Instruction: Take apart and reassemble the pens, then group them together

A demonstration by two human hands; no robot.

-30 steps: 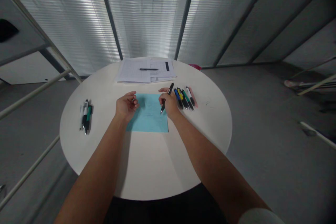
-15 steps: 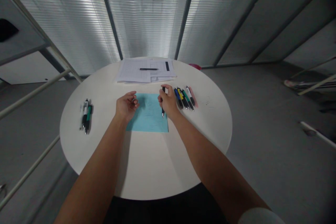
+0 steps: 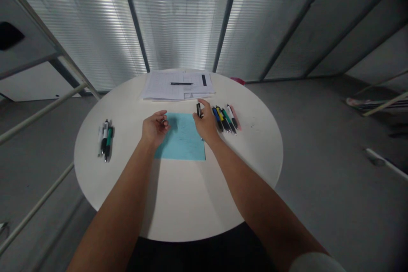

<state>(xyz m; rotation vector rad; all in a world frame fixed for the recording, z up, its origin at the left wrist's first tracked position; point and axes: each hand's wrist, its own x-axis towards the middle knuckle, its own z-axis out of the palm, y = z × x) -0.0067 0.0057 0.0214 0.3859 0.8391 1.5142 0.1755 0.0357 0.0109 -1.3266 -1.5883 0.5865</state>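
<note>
My right hand is closed on a black pen above the right edge of a blue sheet of paper. The pen's top shows between thumb and fingers, and its lower part is mostly behind the hand. At the sheet's left edge is my left hand, palm partly up, fingers loosely curled and apart, with nothing in them. Just right of my right hand lies a row of several pens with blue, yellow, green and white barrels, beside a pink strip.
White papers with a dark pen on them lie at the back of the round white table. A small group of pens rests at the left. Metal rails stand left of the table.
The pen has turned in my right hand, so its lower part is now largely hidden behind the hand. My left hand has hardly moved.
</note>
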